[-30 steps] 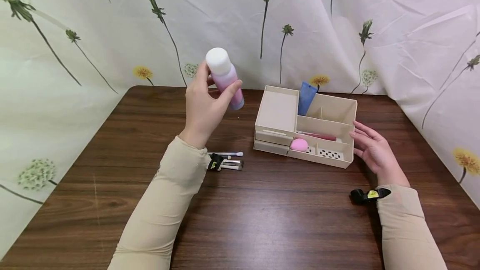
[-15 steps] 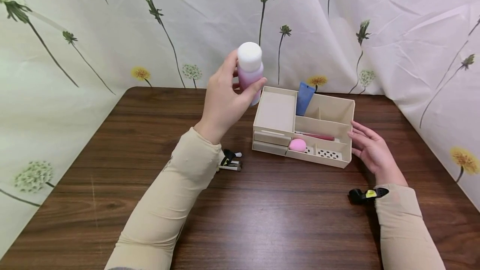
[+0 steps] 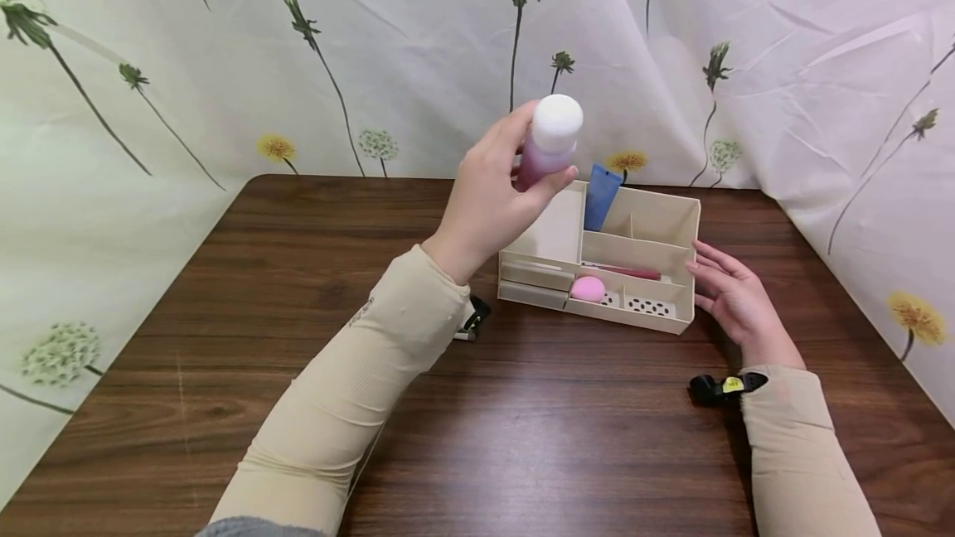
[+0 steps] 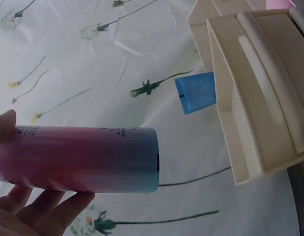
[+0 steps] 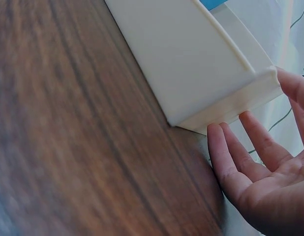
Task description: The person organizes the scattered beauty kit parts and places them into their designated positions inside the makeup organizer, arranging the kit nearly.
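My left hand grips a pink-to-blue bottle with a white cap, thumb on one side and fingers on the other. It is raised in front of the back left part of a cream desktop organizer; in the left wrist view the bottle's bluish end is apart from the organizer. Fingertips of my right hand touch the organizer's right side wall, fingers spread and slightly bent. Inside the organizer are a blue tube, a pink makeup sponge and a slim red-handled item.
Makeup brushes lie on the brown wooden table, mostly hidden behind the left sleeve and wrist camera. Two shallow drawers form the organizer's left front. A white floral cloth hangs behind the table.
My left hand has carried the bottle rightward, from left of the organizer to above its left part, and the bottle stands less tilted. The right hand stays at the organizer's side.
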### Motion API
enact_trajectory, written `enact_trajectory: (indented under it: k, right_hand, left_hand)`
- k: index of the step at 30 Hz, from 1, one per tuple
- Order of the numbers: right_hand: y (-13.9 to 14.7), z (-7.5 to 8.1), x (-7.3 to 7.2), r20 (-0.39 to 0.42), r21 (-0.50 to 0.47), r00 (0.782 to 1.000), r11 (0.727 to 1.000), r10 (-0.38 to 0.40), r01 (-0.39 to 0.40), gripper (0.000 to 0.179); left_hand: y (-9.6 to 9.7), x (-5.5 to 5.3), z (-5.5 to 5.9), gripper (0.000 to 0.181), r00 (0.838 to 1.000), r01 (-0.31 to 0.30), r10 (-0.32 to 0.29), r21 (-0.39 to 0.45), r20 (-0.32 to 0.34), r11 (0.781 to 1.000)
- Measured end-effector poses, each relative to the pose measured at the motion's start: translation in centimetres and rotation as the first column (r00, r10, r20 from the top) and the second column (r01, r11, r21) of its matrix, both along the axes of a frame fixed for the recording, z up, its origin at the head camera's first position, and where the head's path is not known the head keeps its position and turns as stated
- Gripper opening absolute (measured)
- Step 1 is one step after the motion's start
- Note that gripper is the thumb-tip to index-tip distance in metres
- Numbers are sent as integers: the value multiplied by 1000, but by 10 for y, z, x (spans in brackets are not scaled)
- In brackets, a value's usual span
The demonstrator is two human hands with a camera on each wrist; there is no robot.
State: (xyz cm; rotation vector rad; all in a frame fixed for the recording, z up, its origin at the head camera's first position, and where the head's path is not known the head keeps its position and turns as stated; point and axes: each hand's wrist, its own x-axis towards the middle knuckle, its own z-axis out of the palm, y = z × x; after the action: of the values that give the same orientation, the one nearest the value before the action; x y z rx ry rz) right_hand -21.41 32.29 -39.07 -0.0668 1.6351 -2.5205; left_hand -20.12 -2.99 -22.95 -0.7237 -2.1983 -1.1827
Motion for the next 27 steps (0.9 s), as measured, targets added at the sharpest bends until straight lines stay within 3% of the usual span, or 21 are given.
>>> enact_trajectory:
  k: [5, 11, 15, 22, 27]
  right_hand:
    - [0, 0, 0, 10, 5, 1000, 1000, -4, 4, 36]
    - [0, 0, 1, 14, 4, 1000, 1000, -8, 8, 36]
    - [1, 1, 1, 10, -3, 1000, 1000, -8, 8, 36]
    - [1, 2, 1, 10, -4, 1000, 1000, -3, 3, 37]
    - [0, 1, 0, 8, 1, 1000, 1000, 5, -5, 36]
  left_hand:
    - [10, -4, 1, 61, 999, 32, -32, -2, 38, 999]
    - [22, -8, -1, 59, 988, 110, -117, 74, 102, 991]
    - [32, -11, -3, 59, 982, 151, -160, 96, 101, 984]
    - [50, -12, -11, 60, 993, 108, -107, -26, 53, 994]
    - [62, -15, -18, 61, 989, 112, -110, -17, 103, 994]
